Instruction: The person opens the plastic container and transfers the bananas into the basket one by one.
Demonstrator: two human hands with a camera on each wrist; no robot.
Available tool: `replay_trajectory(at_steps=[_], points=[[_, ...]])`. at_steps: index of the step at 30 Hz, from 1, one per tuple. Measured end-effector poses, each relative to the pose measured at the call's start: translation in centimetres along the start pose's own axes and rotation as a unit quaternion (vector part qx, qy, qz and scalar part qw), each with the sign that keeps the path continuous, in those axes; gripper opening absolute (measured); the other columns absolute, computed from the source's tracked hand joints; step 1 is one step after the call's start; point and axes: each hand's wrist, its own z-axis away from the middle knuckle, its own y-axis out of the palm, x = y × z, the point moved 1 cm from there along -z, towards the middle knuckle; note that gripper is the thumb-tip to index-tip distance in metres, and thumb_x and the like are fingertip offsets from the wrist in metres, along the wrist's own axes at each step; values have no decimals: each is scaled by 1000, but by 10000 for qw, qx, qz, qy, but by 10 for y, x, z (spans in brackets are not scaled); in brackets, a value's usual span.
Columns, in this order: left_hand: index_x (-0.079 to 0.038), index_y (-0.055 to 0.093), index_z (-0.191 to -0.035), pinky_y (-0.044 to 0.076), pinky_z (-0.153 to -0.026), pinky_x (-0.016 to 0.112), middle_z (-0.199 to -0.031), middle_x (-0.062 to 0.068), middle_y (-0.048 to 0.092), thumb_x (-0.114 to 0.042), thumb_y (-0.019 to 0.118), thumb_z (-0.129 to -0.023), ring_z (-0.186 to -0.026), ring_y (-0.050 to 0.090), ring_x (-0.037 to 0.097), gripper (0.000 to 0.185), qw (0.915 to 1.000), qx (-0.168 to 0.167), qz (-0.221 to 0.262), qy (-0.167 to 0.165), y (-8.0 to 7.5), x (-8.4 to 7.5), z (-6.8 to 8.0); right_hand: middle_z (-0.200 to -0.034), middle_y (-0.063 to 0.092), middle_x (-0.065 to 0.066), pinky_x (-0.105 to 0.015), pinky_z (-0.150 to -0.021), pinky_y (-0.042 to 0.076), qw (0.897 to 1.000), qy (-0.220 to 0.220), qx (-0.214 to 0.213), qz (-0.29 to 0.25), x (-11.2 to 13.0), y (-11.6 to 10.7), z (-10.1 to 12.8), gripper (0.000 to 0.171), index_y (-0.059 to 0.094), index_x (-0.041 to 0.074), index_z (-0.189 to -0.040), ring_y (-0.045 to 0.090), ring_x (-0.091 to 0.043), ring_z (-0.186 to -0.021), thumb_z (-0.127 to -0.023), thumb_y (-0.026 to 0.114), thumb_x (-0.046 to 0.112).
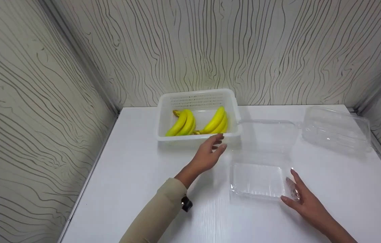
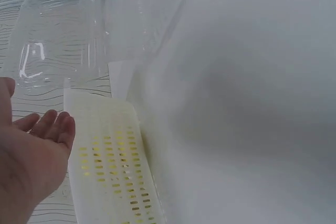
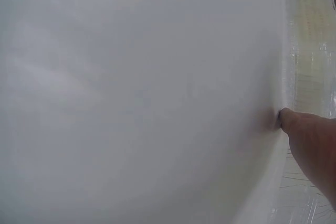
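1. A white bench (image 1: 136,189) is seen in the head view, enclosed by wood-grain patterned walls (image 1: 278,50) at the top and both sides of the frame.
2. A white perforated basket (image 1: 197,99) is set at the upper centre of the bench, close to the back wall.
3. Two bunches of yellow bananas (image 1: 182,123) are held in the basket, one at its left and one at its right.
4. The left hand (image 1: 208,156) is stretched toward the near rim of the basket, just below it in the frame; its fingers are relaxed and spread, and nothing is gripped.
5. In the left wrist view the same left hand (image 2: 31,156) is shown open at the lower left, beside the slotted wall of the basket (image 2: 113,166).
6. A clear plastic clamshell box (image 1: 259,179) lies open at the centre right of the bench, its lid raised toward the back.
7. The right hand (image 1: 306,202) is placed at the lower right corner of that box, with straight fingers touching its edge; no grip is made.
8. In the right wrist view only a fingertip (image 3: 289,119) against a pale surface can be made out; the rest is blurred.
9. A second clear plastic box (image 1: 337,130), closed, rests at the upper right of the bench, well apart from both hands.
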Motion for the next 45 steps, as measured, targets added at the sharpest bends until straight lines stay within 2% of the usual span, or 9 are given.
replay_trajectory(at_steps=[7,15,19,31,35,38,41,44,45], points=[[-20,36,-167,47,-124,40,-169,-1,48,-48,54,-111,-153,50,18,65,9974,450,256,-493,17,-17,-23,-180,9,-23,2,-102,26,9997,-51,-22,-237,0,2,0,105,-6,24,-173,23,-51,-161,-103,70,40],[-28,37,-166,46,-125,40,-170,-4,46,-49,53,-111,-154,49,16,61,9972,444,289,-537,27,-26,-23,-180,7,-23,3,-101,22,9996,-9,-31,-275,-2,4,-1,106,-7,24,-173,22,-52,-161,-103,71,41],[-26,38,-166,47,-124,39,-170,-3,46,-47,54,-111,-154,49,17,61,9976,444,341,-397,28,-28,-19,-180,7,-23,3,-100,22,9996,31,-5,-270,-3,2,-1,106,-8,25,-173,22,-52,-161,-103,71,41],[-11,45,-161,51,-120,37,-162,11,56,-30,53,-114,-146,59,28,52,9969,71,-285,731,34,-15,4,-180,11,-22,0,-101,30,9999,-22,-11,-137,-1,0,0,105,-6,25,-173,25,-52,-161,-103,70,40],[-13,45,-162,52,-119,37,-160,9,57,-23,55,-113,-144,60,23,51,9950,88,-547,832,36,-12,13,-179,15,-25,-26,-120,38,9999,93,64,-64,0,-1,0,104,-7,29,-173,21,-55,-161,-103,70,42],[-17,46,-162,51,-119,36,-159,5,58,-20,56,-112,-145,58,19,51,9927,97,-786,906,38,-9,22,-177,19,-26,-46,-124,32,9997,189,118,-70,-1,-2,0,104,-7,33,-172,18,-56,-162,-103,69,43],[-21,47,-161,47,-124,37,-161,2,56,-22,57,-112,-149,55,19,50,9879,63,-1090,1099,39,-5,30,-177,21,-25,-45,-125,32,9997,215,128,-69,-1,-2,0,106,-9,34,-172,19,-56,-162,-102,70,43],[-22,49,-160,43,-127,41,-163,4,55,-24,58,-112,-153,52,22,49,9837,72,-1302,1238,39,-2,38,-177,16,-26,-51,-124,31,9996,238,153,-13,0,-2,-1,109,-12,23,-172,20,-57,-161,-103,69,44],[-23,49,-160,43,-127,42,-164,5,54,-25,58,-111,-153,51,23,49,9828,88,-1361,1245,40,-1,41,-178,14,-25,-44,-124,33,9994,283,176,16,-1,-3,-1,109,-11,20,-172,21,-55,-161,-102,69,45]])
